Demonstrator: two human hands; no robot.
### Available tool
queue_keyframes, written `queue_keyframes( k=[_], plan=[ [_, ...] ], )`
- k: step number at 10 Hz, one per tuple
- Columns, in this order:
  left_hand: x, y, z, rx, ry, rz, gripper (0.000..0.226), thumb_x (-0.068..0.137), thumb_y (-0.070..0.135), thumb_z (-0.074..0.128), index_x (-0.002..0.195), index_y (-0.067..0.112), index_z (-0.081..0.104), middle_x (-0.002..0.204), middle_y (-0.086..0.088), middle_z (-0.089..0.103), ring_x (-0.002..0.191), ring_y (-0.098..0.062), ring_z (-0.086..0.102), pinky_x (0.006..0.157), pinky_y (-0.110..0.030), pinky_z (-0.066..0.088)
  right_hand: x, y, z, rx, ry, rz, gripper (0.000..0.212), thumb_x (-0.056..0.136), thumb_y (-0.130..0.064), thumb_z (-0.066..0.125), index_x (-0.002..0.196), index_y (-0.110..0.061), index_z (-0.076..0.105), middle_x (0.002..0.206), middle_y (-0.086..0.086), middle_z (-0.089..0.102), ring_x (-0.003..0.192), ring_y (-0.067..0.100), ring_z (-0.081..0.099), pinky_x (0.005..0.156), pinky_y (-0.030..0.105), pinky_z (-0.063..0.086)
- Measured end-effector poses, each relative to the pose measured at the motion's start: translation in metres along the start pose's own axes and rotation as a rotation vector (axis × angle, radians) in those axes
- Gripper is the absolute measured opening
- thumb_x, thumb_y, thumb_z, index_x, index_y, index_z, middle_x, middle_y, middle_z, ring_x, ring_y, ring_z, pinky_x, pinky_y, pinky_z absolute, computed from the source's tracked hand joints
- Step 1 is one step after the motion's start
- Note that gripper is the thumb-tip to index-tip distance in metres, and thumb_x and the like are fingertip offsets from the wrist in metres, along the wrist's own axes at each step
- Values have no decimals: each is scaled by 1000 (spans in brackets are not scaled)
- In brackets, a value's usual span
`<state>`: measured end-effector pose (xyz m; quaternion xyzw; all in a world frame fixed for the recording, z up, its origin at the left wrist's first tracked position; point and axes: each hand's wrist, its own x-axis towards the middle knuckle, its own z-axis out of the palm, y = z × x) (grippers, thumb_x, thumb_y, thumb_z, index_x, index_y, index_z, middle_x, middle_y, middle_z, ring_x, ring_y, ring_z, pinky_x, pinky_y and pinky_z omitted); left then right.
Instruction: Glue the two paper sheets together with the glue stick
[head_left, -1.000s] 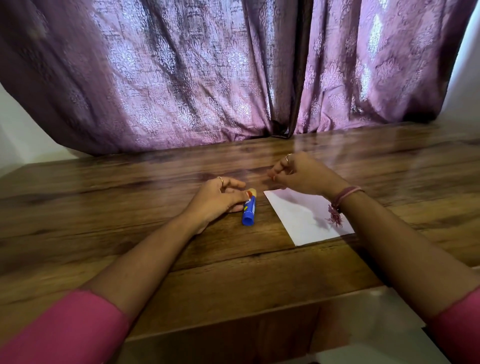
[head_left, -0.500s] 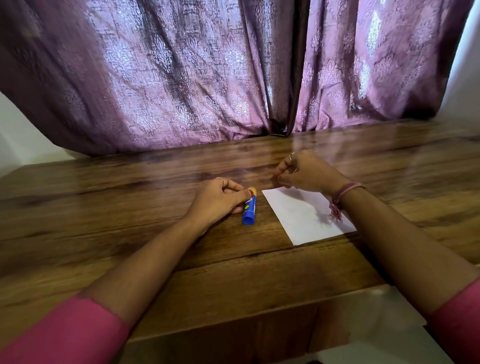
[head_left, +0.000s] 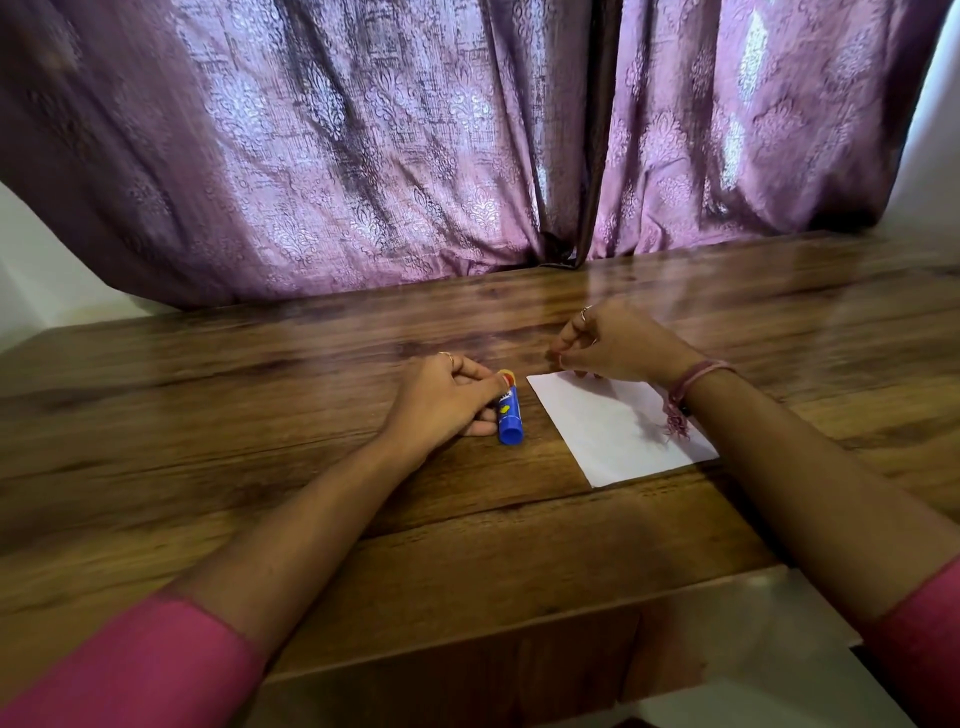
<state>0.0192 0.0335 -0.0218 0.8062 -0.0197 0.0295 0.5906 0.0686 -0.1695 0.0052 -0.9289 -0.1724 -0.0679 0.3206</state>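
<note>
A blue glue stick (head_left: 509, 415) with an orange cap lies on the wooden table (head_left: 260, 467), cap end pointing away from me. My left hand (head_left: 447, 402) rests beside it, with the forefinger tip on the cap and the thumb against the barrel. A white paper sheet (head_left: 613, 426) lies flat just right of the stick; I cannot tell apart a second sheet. My right hand (head_left: 618, 343) is over the paper's far edge with its fingers curled, and the fingertips pinch at that edge. The hand hides the far right corner.
A purple patterned curtain (head_left: 415, 156) hangs along the table's far edge. The near table edge (head_left: 519, 649) runs close in front of me. A thread bracelet (head_left: 685, 389) on my right wrist dangles over the paper.
My right hand has come down slightly toward the paper's far edge. My left hand stays on the glue stick, which has not moved.
</note>
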Motion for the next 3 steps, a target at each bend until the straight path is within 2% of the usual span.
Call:
queue_keyframes(
  k=[2,3],
  plan=[
    [0,1,1,-19,-4,2,14,85,24,69,88,10,66,67,-8,69,52,-11,65,47,-21,51,1,2,-1,15,7,-10,8,82,-7,67,86,-2,71,61,-10,65,52,-3,58,52,10,46],
    [1,1,1,-35,17,13,10,89,23,64,85,14,65,71,-5,68,51,-7,64,47,-21,52,1,1,-1,41,40,-4,13,81,-2,64,88,7,68,60,-3,65,44,-9,55,46,6,43]
  ],
)
